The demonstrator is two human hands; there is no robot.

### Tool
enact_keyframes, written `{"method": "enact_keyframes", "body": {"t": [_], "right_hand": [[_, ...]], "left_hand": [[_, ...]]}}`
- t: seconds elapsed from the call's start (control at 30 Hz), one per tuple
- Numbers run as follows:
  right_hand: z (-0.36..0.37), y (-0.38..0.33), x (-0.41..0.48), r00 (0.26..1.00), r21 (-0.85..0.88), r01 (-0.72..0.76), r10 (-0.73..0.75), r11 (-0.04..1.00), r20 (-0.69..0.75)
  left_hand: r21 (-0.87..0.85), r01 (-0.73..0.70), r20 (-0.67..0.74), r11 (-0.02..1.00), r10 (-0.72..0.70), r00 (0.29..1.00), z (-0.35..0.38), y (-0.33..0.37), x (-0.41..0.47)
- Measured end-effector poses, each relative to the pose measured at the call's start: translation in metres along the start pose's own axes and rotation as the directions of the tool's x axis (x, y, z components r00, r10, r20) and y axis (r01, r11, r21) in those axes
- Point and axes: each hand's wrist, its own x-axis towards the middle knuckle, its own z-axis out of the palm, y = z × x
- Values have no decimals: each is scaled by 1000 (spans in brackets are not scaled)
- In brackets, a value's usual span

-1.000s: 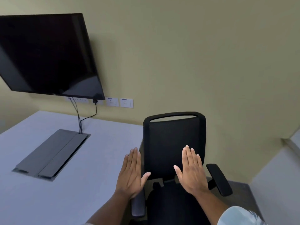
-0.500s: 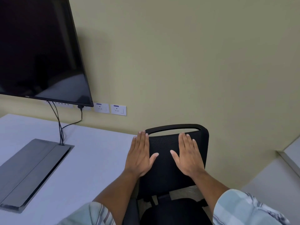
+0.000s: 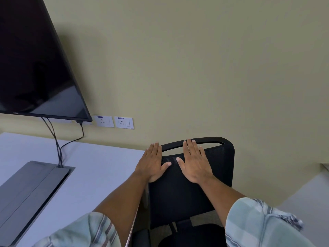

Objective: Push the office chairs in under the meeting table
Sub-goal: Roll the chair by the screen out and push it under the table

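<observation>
A black mesh-backed office chair (image 3: 187,202) stands at the right end of the pale meeting table (image 3: 99,175), its backrest close beside the table edge. My left hand (image 3: 154,163) lies flat with straight fingers on the backrest's upper left edge. Flat against the mesh sits my right hand (image 3: 195,163), fingertips on the top rail. Neither hand curls around anything. Part of the seat (image 3: 192,236) shows at the bottom; the base and wheels are hidden.
A dark wall screen (image 3: 35,59) hangs at the left, with cables dropping into a grey cable box (image 3: 30,193) set in the table. Wall sockets (image 3: 114,122) sit behind. The wall is just beyond the chair. A pale ledge (image 3: 306,193) lies at the right.
Both hands have moved up from in front of the seat onto the top of the backrest. The view has closed in on the chair, and the armrest has left the frame.
</observation>
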Motion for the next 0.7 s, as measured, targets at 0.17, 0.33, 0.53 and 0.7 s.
{"method": "enact_keyframes", "body": {"t": [0.17,0.33,0.53,0.7], "right_hand": [[14,-4,17,995,52,-24,19,998,98],[21,-23,15,995,70,-33,26,997,101],[16,-56,4,994,94,20,-30,995,106],[14,-96,-15,992,124,45,-59,991,115]], "left_hand": [[12,-2,-69,1000,2,998,11,-1,-1],[-2,30,-132,1000,-30,991,19,-3,-22],[-1,35,-174,999,-35,984,18,-20,-65],[6,64,-211,998,-61,975,26,-32,-107]]}}
